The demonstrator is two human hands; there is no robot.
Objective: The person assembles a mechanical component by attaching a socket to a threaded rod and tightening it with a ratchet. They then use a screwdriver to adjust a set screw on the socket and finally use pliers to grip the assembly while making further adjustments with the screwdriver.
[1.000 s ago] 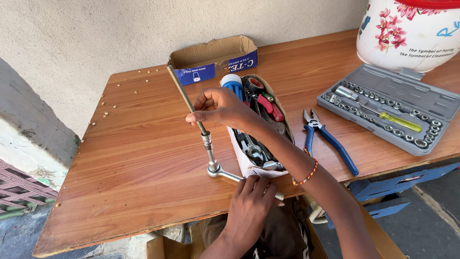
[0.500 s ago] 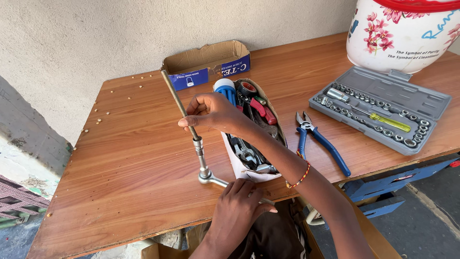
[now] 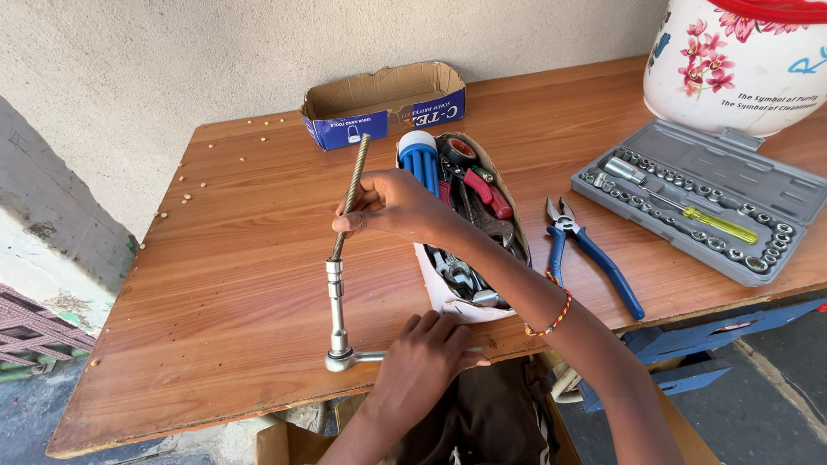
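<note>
My right hand [image 3: 398, 207] is pinched on the threaded rod [image 3: 351, 196], thumb and fingers closed round its middle; the rod leans a little and its lower end meets the socket extension [image 3: 334, 306], which stands nearly upright on the wooden table [image 3: 224, 275]; half a second ago the rod tilted harder away from me, now it is closer to vertical and my right hand sits higher above the table. My left hand [image 3: 422, 362] is wrapped over the ratchet handle [image 3: 369, 356], fingers curled shut on it, at the table's near edge, much as before; the ratchet's head lies flat on the table under the extension. Just beside my right hand, on the table, the open tool pouch [image 3: 465, 232] with its blue-handled screwdriver [image 3: 419, 159]; farther right on the table the blue pliers [image 3: 590, 250], then the grey socket set case [image 3: 698, 202]; at the table's far edge the open cardboard box [image 3: 383, 103], and at the far right corner the flowered white bucket [image 3: 741, 60].
</note>
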